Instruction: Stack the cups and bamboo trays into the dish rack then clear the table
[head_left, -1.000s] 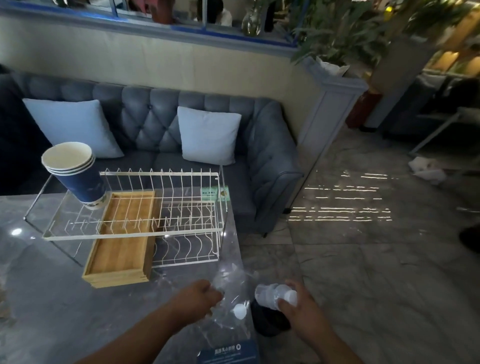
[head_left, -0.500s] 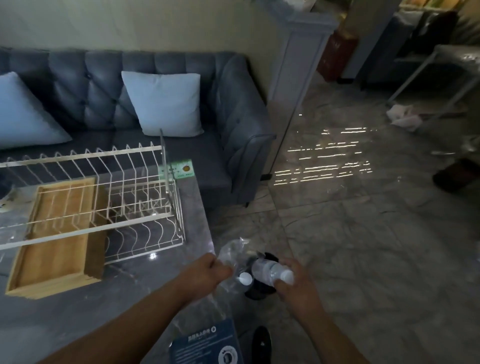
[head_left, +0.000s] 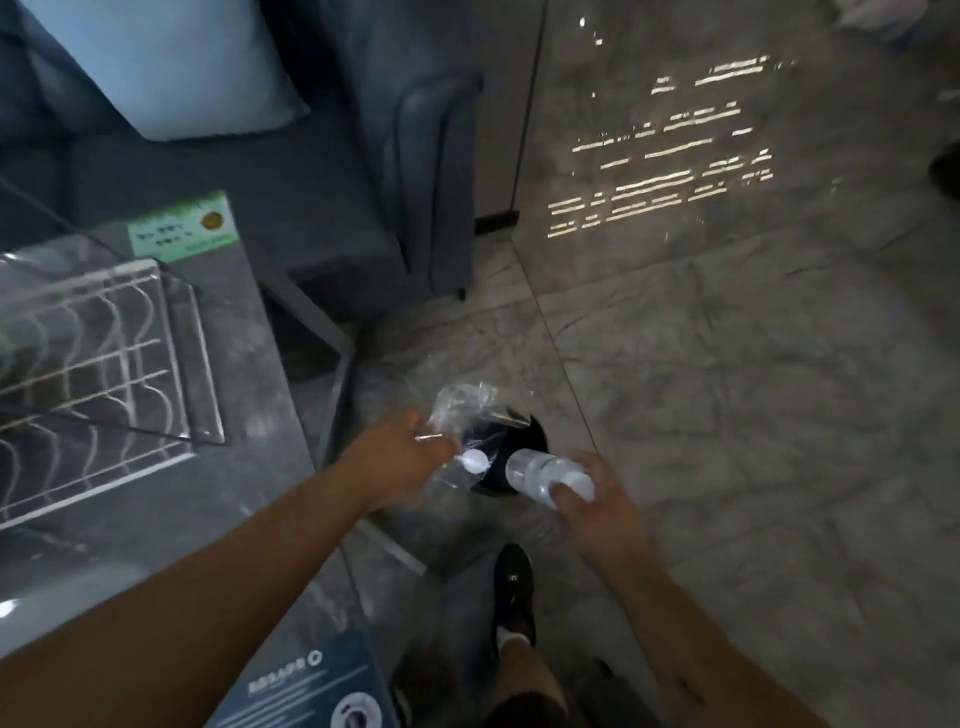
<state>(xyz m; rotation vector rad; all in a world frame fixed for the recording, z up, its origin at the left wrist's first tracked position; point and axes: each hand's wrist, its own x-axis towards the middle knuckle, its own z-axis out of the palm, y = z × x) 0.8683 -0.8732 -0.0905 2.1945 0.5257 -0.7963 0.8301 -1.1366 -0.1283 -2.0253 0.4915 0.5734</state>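
White wire dish rack (head_left: 88, 384) aside; left hand (head_left: 395, 457) pinching crinkled wrap (head_left: 460, 408), right hand (head_left: 597, 499) gripping clear bottle (head_left: 545, 475).

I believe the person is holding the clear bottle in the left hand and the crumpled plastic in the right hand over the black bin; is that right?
Not quite: the hands are swapped. In the head view, the right hand holds the clear bottle, and the left hand holds the crumpled plastic. Both are indeed over the black bin on the floor.
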